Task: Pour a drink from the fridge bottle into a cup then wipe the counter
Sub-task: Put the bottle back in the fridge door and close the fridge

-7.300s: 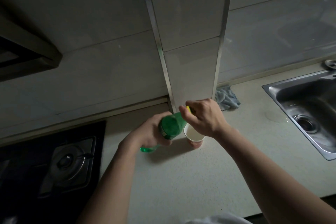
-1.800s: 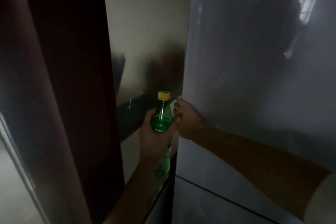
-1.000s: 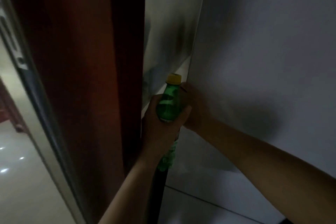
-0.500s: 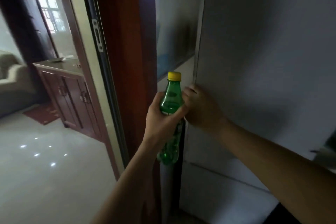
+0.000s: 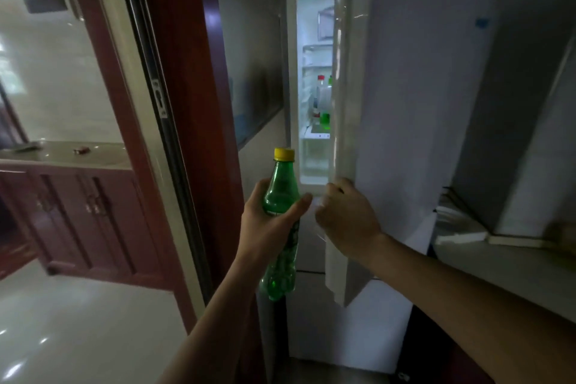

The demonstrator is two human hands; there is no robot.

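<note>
Change: half a second ago the fridge door (image 5: 367, 121) is shut, with the right hand (image 5: 346, 218) pressed against its left edge; now it stands ajar and a narrow, lit strip of the fridge interior (image 5: 314, 97) shows.
Right hand: curled around the lower left edge of the fridge door, fingers (image 5: 338, 188) hooked over it, pulling. It holds the door edge and nothing else.
Left hand: the left hand (image 5: 271, 224) is wrapped firmly around the middle of the green bottle (image 5: 280, 196), thumb across the front.
Bottle: upright, just left of the fridge door's edge and touching neither door nor shelf. Its yellow cap (image 5: 284, 154) is on. The level of drink inside is too dim to read.
Inside the fridge: other bottles (image 5: 322, 100) stand on a shelf behind the door edge, one with a red cap and something green below it; the rest is hidden by the door.
Left of the fridge door: a dark red doorframe (image 5: 187, 121), and beyond it a wooden cabinet (image 5: 78, 212) in another room.
Cup and desk: neither shows here; seven seconds ago the bottle is tipped over a cup on the desk by the sink.
Meaning for the task: pouring looks finished and the capped bottle is going back. The gap is probably still too narrow for the bottle.
Left to do: seat the bottle, shut the door, return and wipe the desk.
</note>
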